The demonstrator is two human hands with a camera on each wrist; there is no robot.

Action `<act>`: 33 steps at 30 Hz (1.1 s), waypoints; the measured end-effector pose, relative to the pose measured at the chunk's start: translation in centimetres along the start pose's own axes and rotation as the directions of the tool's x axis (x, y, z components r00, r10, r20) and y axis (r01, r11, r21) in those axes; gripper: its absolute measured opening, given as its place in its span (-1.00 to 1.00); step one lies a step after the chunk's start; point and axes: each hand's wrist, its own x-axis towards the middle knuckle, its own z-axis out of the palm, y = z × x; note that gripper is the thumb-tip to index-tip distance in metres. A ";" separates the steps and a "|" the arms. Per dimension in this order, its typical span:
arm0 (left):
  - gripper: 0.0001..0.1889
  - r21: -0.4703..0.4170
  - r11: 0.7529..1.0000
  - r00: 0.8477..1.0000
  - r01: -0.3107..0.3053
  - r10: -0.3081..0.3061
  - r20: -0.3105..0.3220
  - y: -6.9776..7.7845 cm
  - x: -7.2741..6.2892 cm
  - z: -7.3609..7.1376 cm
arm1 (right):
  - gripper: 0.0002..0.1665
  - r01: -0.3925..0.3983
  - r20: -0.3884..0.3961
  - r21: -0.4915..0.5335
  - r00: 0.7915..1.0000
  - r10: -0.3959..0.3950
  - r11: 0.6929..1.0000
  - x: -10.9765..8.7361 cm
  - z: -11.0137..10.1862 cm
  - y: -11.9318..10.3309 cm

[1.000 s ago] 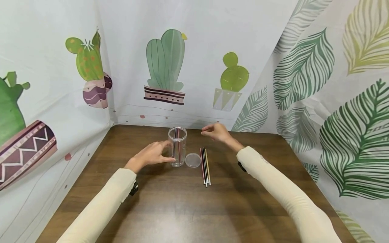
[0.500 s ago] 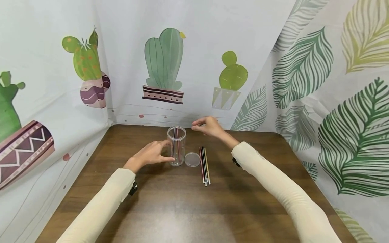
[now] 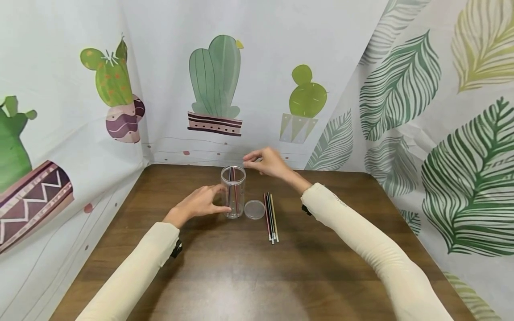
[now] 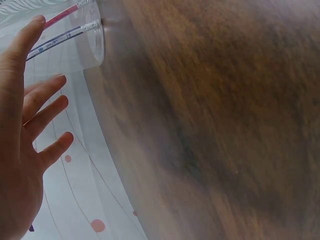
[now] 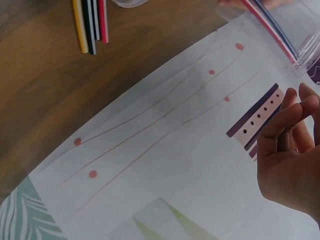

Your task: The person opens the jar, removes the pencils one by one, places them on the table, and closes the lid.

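Observation:
A clear jar [image 3: 242, 196] stands upright on the table with a red pencil [image 5: 272, 35] and a dark blue pencil [image 4: 59, 42] leaning inside it. My left hand [image 3: 201, 203] holds the jar from its left side, thumb in front and fingers behind. Close to the jar's rim, on its far right, hovers my right hand [image 3: 270, 163], fingers loosely bent toward the thumb. Nothing shows between its fingertips. A round clear lid [image 3: 254, 209] lies flat beside the jar. Several pencils [image 3: 271, 218], including red, black and yellow ones, lie side by side right of the lid.
The brown wooden table [image 3: 225, 272] ends just behind the jar. A white curtain [image 3: 265, 53] printed with cacti and leaves hangs along its back and sides.
My right hand has moved left and a little upward, from beyond the loose pencils toward the jar's rim. The left hand, jar, lid and loose pencils keep their places.

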 end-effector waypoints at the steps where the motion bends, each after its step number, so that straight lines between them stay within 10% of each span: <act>1: -0.20 -0.001 1.000 1.000 -0.001 0.001 0.000 0.0 0.0 0.0 | -0.74 0.004 0.002 -0.001 1.000 -0.004 1.000 0.0 0.1 -0.2; 33: -0.17 -0.007 1.000 1.000 0.012 -0.012 0.009 -0.2 0.0 0.1 | -0.79 0.146 0.038 -0.138 0.989 -0.142 0.980 0.5 2.9 -1.9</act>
